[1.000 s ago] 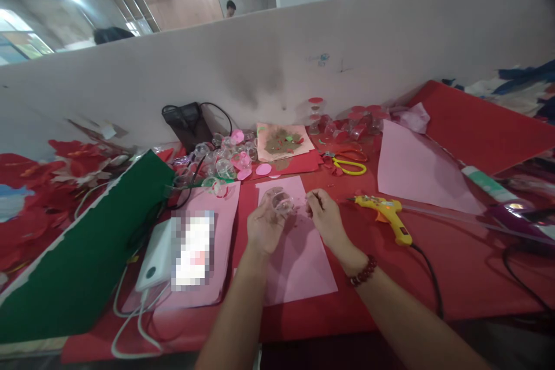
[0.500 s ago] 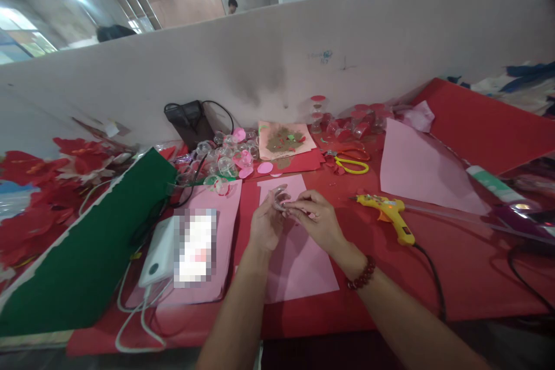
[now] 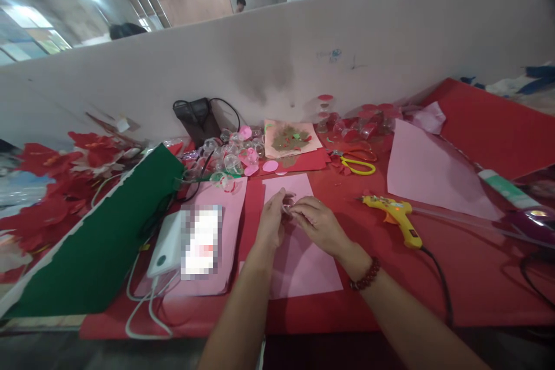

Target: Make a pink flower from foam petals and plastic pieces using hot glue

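A small clear plastic cup (image 3: pixel 287 207) is held between my two hands above a pink sheet (image 3: pixel 306 277). My left hand (image 3: pixel 271 221) is closed around its left side. The fingers of my right hand (image 3: pixel 319 222) are pinched together at its near right edge; whether they hold something else too, I cannot make out. My fingers cover much of the cup. To the right lies a yellow hot glue gun (image 3: pixel 396 213), its nozzle pointing left. Behind my hands are loose pink paper discs (image 3: pixel 270 166) and a heap of clear plastic cups (image 3: pixel 232 163).
Yellow-handled scissors (image 3: pixel 359 166) lie behind, beside a paper with brown grains (image 3: pixel 291 140). At left are a white power bank (image 3: pixel 166 245), a lit phone (image 3: pixel 202 240) and a green board (image 3: pixel 99 248). Red-topped cups (image 3: pixel 368 118) stand along the wall.
The view has shifted slightly, so the scene sits a little further right. The cup has turned in my hands, showing less of its open side, and my fingers have closed in around it.
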A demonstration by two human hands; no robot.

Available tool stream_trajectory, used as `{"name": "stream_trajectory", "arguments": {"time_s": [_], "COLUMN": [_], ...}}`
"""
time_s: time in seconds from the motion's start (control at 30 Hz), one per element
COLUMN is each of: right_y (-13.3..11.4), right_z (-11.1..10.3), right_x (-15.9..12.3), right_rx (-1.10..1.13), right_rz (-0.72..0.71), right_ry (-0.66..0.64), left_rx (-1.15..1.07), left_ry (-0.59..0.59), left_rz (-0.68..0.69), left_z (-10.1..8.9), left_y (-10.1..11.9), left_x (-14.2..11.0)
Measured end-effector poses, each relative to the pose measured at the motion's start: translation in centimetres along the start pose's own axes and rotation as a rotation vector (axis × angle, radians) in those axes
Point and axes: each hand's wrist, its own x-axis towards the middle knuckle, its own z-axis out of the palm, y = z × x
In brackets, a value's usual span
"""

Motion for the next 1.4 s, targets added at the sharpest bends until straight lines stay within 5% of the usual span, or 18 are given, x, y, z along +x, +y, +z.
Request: {"name": "stream_trajectory", "arguments": {"time_s": [0.4, 0.67, 0.87, 1.03, 1.4], "right_y": [-0.3, 0.5, 0.2, -0.1, -0.5], "right_z": [-0.1, -0.3, -0.4, -0.7, -0.7], "right_x": [0.2, 0.1, 0.0, 0.1, 1.0], "right_rx": [-0.179, -0.234, -0.19, 0.071, 0.568], "right_rz": [0.025, 0.357, 0.573, 0.537, 0.771], "right_ry": [-0.081, 0.241, 0.132, 0.185, 0.231], "left_rx": [0.028, -0.035, -0.099, -0.095, -0.122], "left_ry": [0.042, 0.091, 0.112, 0.01, -0.345], "left_rz": [0.019, -0.054, -0.074, -0.015, -0.07], "left_z": [0.2, 0.1, 0.2, 0.3, 0.4], "left_y": [-0.2, 0.2, 0.5, 0.8, 1.1], "left_x": [-0.1, -0.1, -0.2, -0.5, -1.5]}}
